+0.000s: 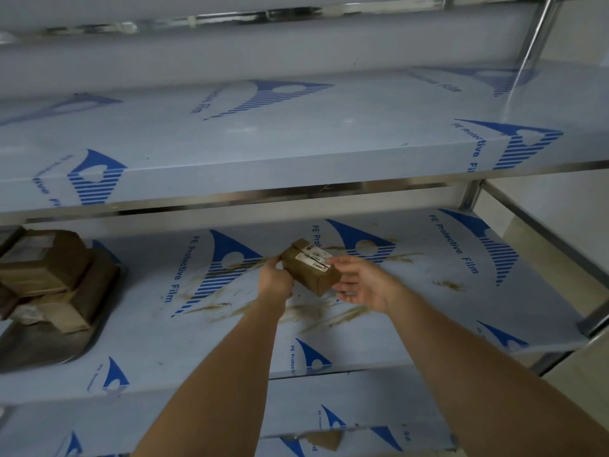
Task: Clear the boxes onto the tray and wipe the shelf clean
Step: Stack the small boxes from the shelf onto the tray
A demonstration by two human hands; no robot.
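Observation:
A small brown cardboard box (308, 270) with a white label hangs just above the middle shelf (412, 301). My left hand (275, 278) grips its left end with curled fingers. My right hand (364, 280) is beside its right end, fingers spread and relaxed, the thumb near the label. A dark metal tray (43, 344) lies at the shelf's left edge with several brown boxes (56, 268) stacked on it. Brown smears (313, 313) streak the blue-printed protective film under and around my hands.
An upper shelf (263, 153) overhangs the work area with a steel front edge. A steel post (469, 196) and side rail close off the right. A lower shelf (329, 420) shows below, with a scrap of cardboard (324, 438) on it.

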